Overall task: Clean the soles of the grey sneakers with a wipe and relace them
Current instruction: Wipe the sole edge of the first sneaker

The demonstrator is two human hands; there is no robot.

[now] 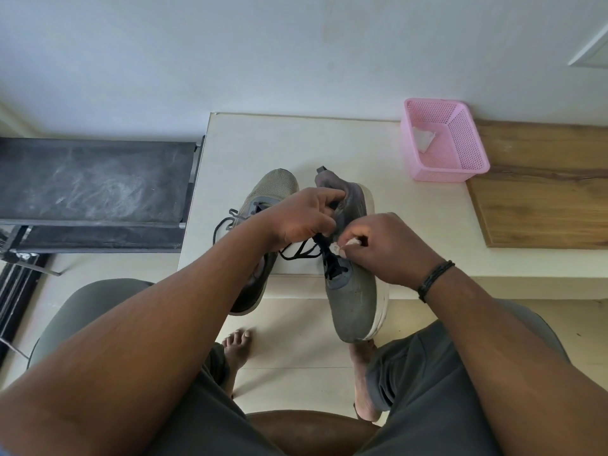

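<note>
Cream-white low table (329, 146) stands against a pale wall (263, 44); a wood-grain board (543, 199) lies on its right part. Pink perforated basket (444, 139) sits at the far right, a crumpled wipe (422, 138) inside. Dark, dusty bench (92, 179) abuts the table's left edge. Floor is pale tile (296, 340).

Two grey sneakers at the near table edge: left sneaker (263, 199) lying flat, toe pointing away; right sneaker (355, 291) overhanging the edge, toe toward the person. Left hand (302, 218) grips the right sneaker's collar, fingers curled. Right hand (385, 245) pinches the black lace (329, 255) near its white tip.
</note>
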